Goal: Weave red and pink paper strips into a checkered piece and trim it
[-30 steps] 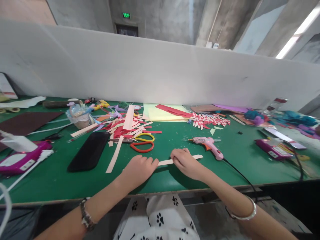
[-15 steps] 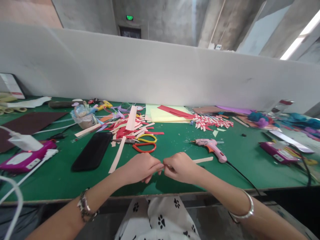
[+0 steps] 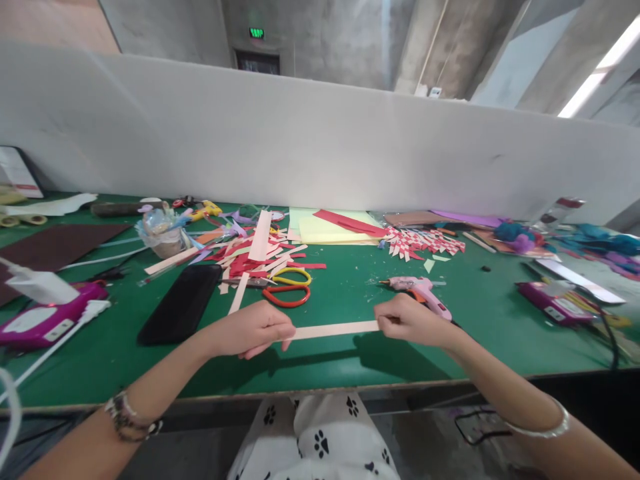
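Note:
A pale pink paper strip (image 3: 335, 330) is stretched nearly level above the green table. Its left end is pinched in my left hand (image 3: 263, 330), its right end in my right hand (image 3: 410, 320). Just behind my right hand lies a pink glue gun (image 3: 430, 298), partly covered by that hand. Scissors with red and yellow handles (image 3: 286, 303) rest beyond my left hand, beside a heap of red and pale paper strips (image 3: 240, 257). Another pale strip (image 3: 240, 292) lies behind my left wrist.
A black phone (image 3: 181, 305) lies left of my left hand. Yellow paper sheets (image 3: 320, 230) and red-and-white woven paper pieces (image 3: 423, 241) are at the back. Magenta power strips (image 3: 47, 323) sit at both sides. A grey partition (image 3: 320, 147) stands behind the table (image 3: 340, 273).
My hands have moved apart, left hand to the left and right hand to the right. The strip now shows stretched between them, and my right hand covers part of the glue gun.

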A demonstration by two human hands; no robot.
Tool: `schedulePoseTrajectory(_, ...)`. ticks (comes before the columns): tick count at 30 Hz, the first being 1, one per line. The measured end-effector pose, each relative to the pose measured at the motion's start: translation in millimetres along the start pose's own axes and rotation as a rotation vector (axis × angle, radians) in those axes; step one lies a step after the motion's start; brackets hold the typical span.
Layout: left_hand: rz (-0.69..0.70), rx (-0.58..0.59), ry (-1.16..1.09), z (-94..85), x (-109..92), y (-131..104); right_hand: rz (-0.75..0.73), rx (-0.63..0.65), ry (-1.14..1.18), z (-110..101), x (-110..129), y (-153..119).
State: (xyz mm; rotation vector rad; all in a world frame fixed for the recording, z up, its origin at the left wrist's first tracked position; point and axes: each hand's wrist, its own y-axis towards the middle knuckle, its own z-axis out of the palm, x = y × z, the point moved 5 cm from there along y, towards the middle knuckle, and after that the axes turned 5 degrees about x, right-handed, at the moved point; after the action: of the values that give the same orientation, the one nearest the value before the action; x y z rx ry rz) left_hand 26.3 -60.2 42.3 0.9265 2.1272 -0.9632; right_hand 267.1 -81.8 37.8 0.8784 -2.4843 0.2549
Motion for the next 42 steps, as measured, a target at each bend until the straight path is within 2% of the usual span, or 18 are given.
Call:
schedulePoseTrajectory(3,-0.026,-0.028,0.021,-8.7,1.0,-9.7,0.090,-0.036,-0.038,-10.0,-21.8,-14.8)
schedulePoseTrajectory(6,-0.051,-0.068,0.088,-16.0,-5.9,-14.6,0.189,-0.231,-0.136,-30.4,-32.3,-22.8)
schedulePoseTrajectory(8,-0.052,-0.070,0.122,-17.4,-13.1,-13.9,0.243,-0.395,-0.177,-43.4,-24.9,-23.9)
schedulePoseTrajectory(10,-0.040,-0.061,0.135,-16.7,-19.7,-11.0,0.204,-0.440,-0.173,-46.5,-4.7,-17.7)
schedulePoseTrajectory(11,-0.030,-0.058,0.137,-16.3,-22.3,-9.5,0.132,-0.391,-0.164,-43.2,9.0,-11.4)
schedulePoseTrajectory(13,-0.008,-0.055,0.137,-16.3,-25.1,-7.4,-0.011,-0.209,-0.148,-30.0,34.4,2.3)
schedulePoseTrajectory(15,-0.003,-0.050,0.132,-17.8,-24.9,-7.9,-0.066,-0.063,-0.115,-17.8,49.0,12.6)
schedulePoseTrajectory(17,-0.022,-0.058,0.146,-20.7,-23.3,-10.3,-0.071,0.002,-0.090,-10.9,54.4,19.0)
schedulePoseTrajectory(19,-0.029,-0.119,0.224,-24.2,-24.8,-12.5,-0.050,0.018,-0.081,-7.6,55.5,22.9)
schedulePoseTrajectory(21,0.022,-0.203,0.352,-23.9,-32.4,-11.5,-0.017,0.025,-0.081,-4.7,56.7,26.2)
schedulePoseTrajectory(25,0.218,-0.277,0.559,-4.0,-51.5,3.4,0.005,0.010,-0.076,1.2,66.0,34.4)
schedulePoseTrajectory(29,0.320,-0.491,0.832,10.2,-57.0,15.3,-0.011,-0.027,-0.049,1.6,72.9,39.9)
schedulePoseTrajectory(33,0.509,-0.686,1.053,17.9,-60.8,11.3,-0.051,-0.033,0.056,0.1,74.6,39.6)
schedulePoseTrajectory(37,0.592,-0.696,1.159,20.9,-61.5,7.5,-0.088,0.001,0.109,-0.3,76.3,36.9)
schedulePoseTrajectory(42,0.548,-0.687,1.220,12.5,-49.7,-0.1,-0.058,0.024,0.118,-9.8,66.0,27.5)
